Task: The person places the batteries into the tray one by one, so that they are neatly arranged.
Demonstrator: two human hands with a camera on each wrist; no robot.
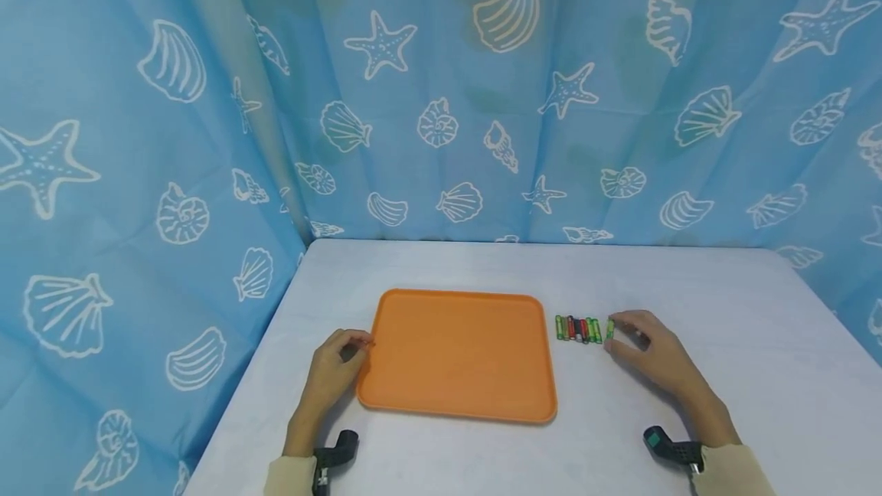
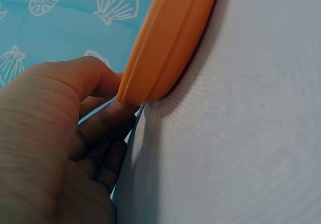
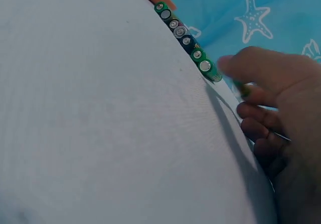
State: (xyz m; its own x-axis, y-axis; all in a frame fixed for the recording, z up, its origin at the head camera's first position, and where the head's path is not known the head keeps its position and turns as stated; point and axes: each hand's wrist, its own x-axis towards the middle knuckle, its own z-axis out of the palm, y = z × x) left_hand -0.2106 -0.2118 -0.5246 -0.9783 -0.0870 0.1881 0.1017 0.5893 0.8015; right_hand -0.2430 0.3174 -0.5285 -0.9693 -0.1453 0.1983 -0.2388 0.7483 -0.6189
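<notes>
An orange tray (image 1: 455,358) lies on the white-covered table. At its left edge my left hand (image 1: 332,373) pinches the rim between thumb and fingers, and the left wrist view shows the tray's side wall (image 2: 168,48) right at the fingertips. To the right of the tray stands a row of several AA-size batteries (image 1: 577,330), green, red and dark, lying side by side. My right hand (image 1: 653,354) pinches a green battery (image 1: 609,330) just beyond the row's right end. In the right wrist view that battery is mostly hidden by the thumb, near the last green battery (image 3: 206,67).
A blue curtain (image 1: 441,98) with white shells and starfish hangs behind the table (image 1: 475,454) and along its left side. Each wrist wears a black strap with a small camera (image 1: 338,450).
</notes>
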